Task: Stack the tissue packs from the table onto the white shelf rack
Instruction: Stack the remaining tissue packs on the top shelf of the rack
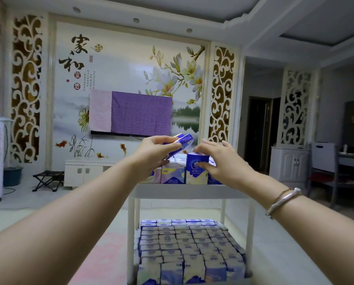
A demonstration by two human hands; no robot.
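Both hands (158,153) (223,163) gripping tissue pks (197,161)

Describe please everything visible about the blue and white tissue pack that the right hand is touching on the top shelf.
The upright blue and white plastic-wrapped tissue pack stands at the front edge of the white shelf rack's top shelf, in a row with other packs. Its upper part is dark blue with a white logo; its lower part is pale with a floral print. The right hand grips it, fingers over its top and thumb on its front.
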